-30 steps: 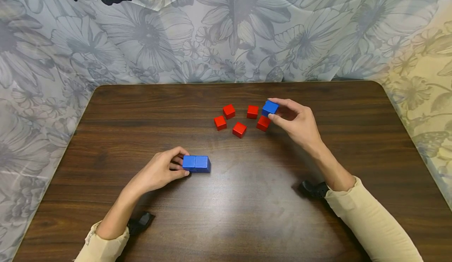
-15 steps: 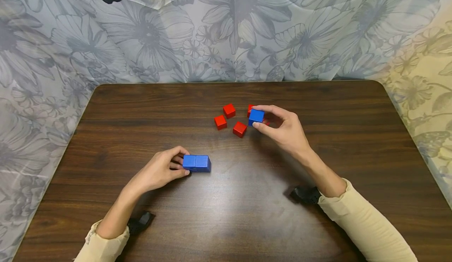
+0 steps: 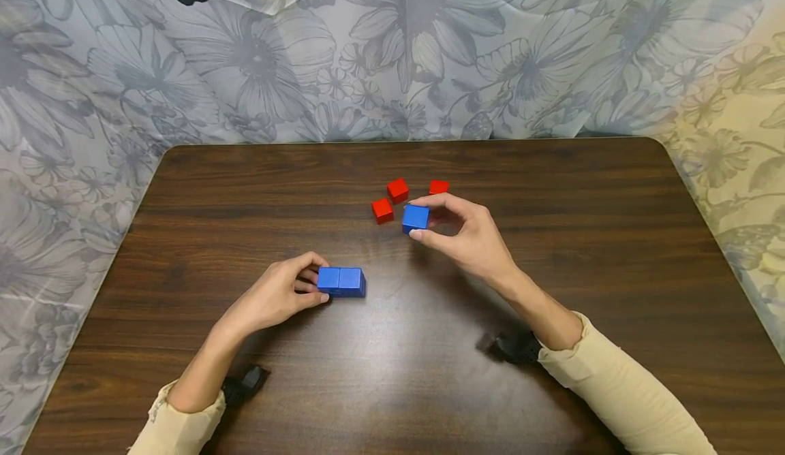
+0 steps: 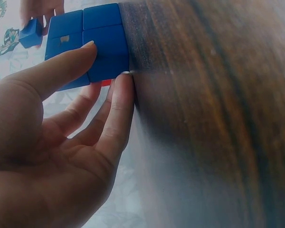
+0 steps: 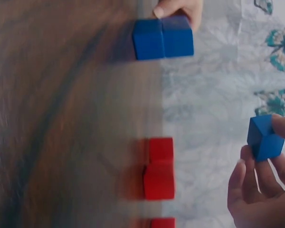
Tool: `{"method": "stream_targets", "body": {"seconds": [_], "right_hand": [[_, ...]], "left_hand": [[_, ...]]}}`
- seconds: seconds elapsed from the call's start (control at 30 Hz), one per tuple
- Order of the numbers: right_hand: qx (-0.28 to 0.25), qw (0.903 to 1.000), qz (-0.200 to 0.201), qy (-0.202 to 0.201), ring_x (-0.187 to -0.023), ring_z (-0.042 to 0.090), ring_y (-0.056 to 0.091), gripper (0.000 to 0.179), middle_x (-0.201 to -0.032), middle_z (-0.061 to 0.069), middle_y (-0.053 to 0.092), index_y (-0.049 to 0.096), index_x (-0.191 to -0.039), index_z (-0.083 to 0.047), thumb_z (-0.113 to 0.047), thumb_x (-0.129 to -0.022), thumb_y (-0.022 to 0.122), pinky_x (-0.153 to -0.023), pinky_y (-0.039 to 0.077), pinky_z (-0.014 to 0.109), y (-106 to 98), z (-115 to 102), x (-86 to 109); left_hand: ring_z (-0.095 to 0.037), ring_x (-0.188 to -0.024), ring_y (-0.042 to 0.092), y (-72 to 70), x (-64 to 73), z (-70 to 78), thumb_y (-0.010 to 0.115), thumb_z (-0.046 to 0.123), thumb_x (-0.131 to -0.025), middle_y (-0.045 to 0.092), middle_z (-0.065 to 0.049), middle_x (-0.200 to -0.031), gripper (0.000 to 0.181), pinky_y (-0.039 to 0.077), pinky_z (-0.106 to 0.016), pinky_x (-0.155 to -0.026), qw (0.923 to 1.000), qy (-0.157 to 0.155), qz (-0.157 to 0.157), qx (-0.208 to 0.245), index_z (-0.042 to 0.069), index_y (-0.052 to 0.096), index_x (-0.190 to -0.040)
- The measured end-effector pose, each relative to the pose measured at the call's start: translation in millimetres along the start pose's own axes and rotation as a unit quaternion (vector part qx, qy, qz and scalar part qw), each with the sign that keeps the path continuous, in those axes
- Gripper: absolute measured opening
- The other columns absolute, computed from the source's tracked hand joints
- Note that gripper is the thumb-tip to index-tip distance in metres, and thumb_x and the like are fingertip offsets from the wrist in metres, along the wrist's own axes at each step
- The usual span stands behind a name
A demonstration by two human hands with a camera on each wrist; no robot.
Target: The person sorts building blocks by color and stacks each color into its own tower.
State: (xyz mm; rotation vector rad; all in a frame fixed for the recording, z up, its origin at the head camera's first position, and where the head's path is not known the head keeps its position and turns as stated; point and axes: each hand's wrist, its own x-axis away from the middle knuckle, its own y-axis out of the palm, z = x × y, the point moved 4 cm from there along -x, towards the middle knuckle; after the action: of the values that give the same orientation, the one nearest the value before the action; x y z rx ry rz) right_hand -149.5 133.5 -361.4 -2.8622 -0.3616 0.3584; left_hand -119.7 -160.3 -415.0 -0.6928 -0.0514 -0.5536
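My left hand grips the near end of a block of blue cubes standing on the table, thumb on its front side. The left wrist view shows these blue cubes stacked two wide and two high. My right hand pinches a single blue cube between thumb and fingers, held in the air above the table. In the right wrist view that single cube hangs off to the side of the stack. Red cubes lie just beyond and left of my right hand.
Another red cube and a partly covered red cube lie near the table's back; my right hand hides others. The dark wooden table ends at a floral cloth behind it.
My right hand has moved left and toward me with its blue cube, passing over the red cubes and now covering some. My left hand and the blue stack have stayed put.
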Motion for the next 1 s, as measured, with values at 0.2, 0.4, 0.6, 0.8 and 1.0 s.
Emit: {"method": "stream_targets", "body": {"seconds": [0.2, 0.4, 0.6, 0.8, 1.0], "right_hand": [[-0.006, 0.9995, -0.015, -0.026, -0.086, 0.018, 0.065, 0.036, -0.101, -0.001, 0.071, 0.072, -0.116, -0.016, -0.009, -0.082, 0.082, -0.081, 0.056, 0.04, 14, 3, 0.5], [-0.013, 0.9977, -0.027, -0.061, -0.088, 0.022, 0.064, 0.036, -0.102, 0.001, 0.069, 0.071, -0.115, -0.01, -0.005, -0.081, 0.082, -0.083, 0.056, 0.035, 27, 1, 1.3], [-0.016, 0.9973, -0.03, -0.066, -0.092, 0.019, 0.063, 0.037, -0.104, 0.001, 0.069, 0.071, -0.115, -0.008, -0.004, -0.08, 0.083, -0.086, 0.055, 0.035, 38, -2, 1.4], [-0.009, 0.9974, -0.032, -0.063, -0.09, 0.016, 0.063, 0.038, -0.105, -0.002, 0.069, 0.072, -0.115, -0.011, -0.007, -0.08, 0.084, -0.084, 0.055, 0.035, 47, -4, 1.9], [-0.001, 0.9989, -0.026, -0.039, -0.089, 0.014, 0.065, 0.036, -0.102, -0.004, 0.072, 0.071, -0.113, -0.013, -0.009, -0.079, 0.085, -0.084, 0.056, 0.038, 57, -4, 3.9]], "left_hand": [[-0.021, -0.095, 0.066, -0.3, -0.5, -0.2, 0.079, 0.007, -0.085, 0.066, -0.01, -0.106, 0.037, 0.058, -0.033, -0.08, 1.0, 0.003, 0.001, 0.0, 0.008, 0.061, -0.117], [-0.021, -0.095, 0.066, -0.1, -0.8, -1.1, 0.079, 0.006, -0.084, 0.066, -0.01, -0.106, 0.037, 0.058, -0.033, -0.08, 1.0, 0.002, 0.003, 0.0, 0.008, 0.061, -0.117], [-0.021, -0.094, 0.066, -0.5, -0.5, -0.7, 0.079, 0.005, -0.084, 0.066, -0.009, -0.105, 0.037, 0.058, -0.032, -0.079, 0.9999, 0.008, 0.007, 0.002, 0.008, 0.062, -0.115], [-0.02, -0.093, 0.066, 0.0, -0.2, -0.4, 0.08, 0.006, -0.084, 0.066, -0.009, -0.105, 0.036, 0.057, -0.03, -0.079, 0.9999, 0.011, 0.008, 0.0, 0.009, 0.062, -0.115], [-0.021, -0.094, 0.066, -0.2, -0.6, -0.1, 0.08, 0.006, -0.084, 0.067, -0.008, -0.105, 0.036, 0.058, -0.031, -0.08, 0.9999, 0.008, 0.008, 0.001, 0.009, 0.062, -0.115]]}}
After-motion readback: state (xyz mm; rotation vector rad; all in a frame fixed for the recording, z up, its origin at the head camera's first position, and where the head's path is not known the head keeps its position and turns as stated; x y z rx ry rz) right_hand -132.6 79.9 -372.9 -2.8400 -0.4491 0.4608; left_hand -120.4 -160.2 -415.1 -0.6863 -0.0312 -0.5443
